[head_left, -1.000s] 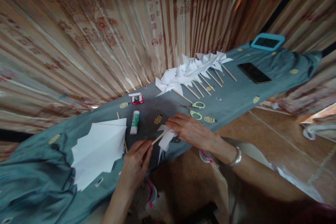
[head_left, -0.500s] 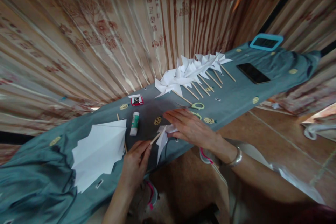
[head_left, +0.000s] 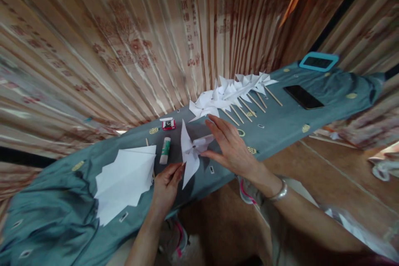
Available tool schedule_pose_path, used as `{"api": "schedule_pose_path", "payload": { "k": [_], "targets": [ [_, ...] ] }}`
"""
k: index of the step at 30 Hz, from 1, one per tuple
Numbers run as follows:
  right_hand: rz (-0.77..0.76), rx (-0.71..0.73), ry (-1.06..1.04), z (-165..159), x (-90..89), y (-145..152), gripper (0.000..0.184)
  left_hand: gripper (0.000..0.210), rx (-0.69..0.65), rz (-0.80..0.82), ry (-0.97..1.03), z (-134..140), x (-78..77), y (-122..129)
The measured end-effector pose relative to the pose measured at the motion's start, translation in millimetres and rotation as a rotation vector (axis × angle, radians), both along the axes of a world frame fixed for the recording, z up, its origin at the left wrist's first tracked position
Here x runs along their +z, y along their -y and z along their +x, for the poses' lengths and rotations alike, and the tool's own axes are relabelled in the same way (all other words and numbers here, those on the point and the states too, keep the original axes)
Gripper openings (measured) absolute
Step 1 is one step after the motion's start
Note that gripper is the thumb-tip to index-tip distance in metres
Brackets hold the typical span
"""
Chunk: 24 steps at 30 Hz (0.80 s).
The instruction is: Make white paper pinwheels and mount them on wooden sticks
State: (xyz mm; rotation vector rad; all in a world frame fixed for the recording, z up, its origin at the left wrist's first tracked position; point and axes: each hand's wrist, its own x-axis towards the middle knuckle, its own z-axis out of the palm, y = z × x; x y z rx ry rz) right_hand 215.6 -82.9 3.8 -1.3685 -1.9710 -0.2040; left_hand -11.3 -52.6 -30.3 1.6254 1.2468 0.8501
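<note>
A white paper pinwheel [head_left: 192,154] is held over the cloth, its face turned up toward me and a dark pin at its centre. My left hand [head_left: 168,183] is closed on its wooden stick, of which only the tip shows. My right hand [head_left: 232,147], with a silver bangle at the wrist, has its fingers apart beside the right-hand blade; whether a fingertip touches the paper I cannot tell. Behind it lies a row of white paper pinwheels [head_left: 218,97] on sticks. Part of the green-handled scissors [head_left: 241,132] shows past my right hand.
To the left lie a stack of white paper sheets [head_left: 126,183], a glue stick [head_left: 165,151] and a small red box [head_left: 168,124] of pins. At the right are a phone [head_left: 304,97] and a blue-framed clock [head_left: 318,62]. A curtain [head_left: 140,50] hangs behind the cloth-covered table [head_left: 274,133].
The pinwheel has turned from edge-on to facing me. My right hand has come off the paper and opened. The view has shifted slightly, so the table sits lower and further right.
</note>
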Motion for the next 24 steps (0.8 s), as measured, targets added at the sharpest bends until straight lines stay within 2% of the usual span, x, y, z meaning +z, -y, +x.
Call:
{"api": "schedule_pose_path", "payload": {
  "k": [6, 8, 12, 18, 21, 24],
  "targets": [
    [0.039, -0.052, -0.120, 2, -0.1, -1, 0.074, 0.026, 0.065, -0.217, 0.202, 7, 6.0, -1],
    [0.032, -0.059, -0.172, 4, -0.7, -2, 0.068, 0.021, 0.053, -0.231, 0.220, 8, 5.6, 0],
    [-0.004, -0.096, -0.282, 6, -5.0, -5, 0.055, 0.028, 0.039, -0.207, 0.245, 13, 6.4, 2],
    [-0.068, -0.171, -0.456, 9, -13.7, -10, 0.052, 0.023, 0.099, -0.278, 0.410, 21, 9.9, 3],
    [-0.151, -0.211, -0.554, 10, -14.1, -10, 0.047, 0.023, 0.163, -0.329, 0.526, 22, 6.8, 1],
    [-0.328, -0.173, -0.570, 6, -13.5, -10, 0.033, 0.027, 0.250, -0.351, 0.603, 24, 4.9, -2]
  ]
}}
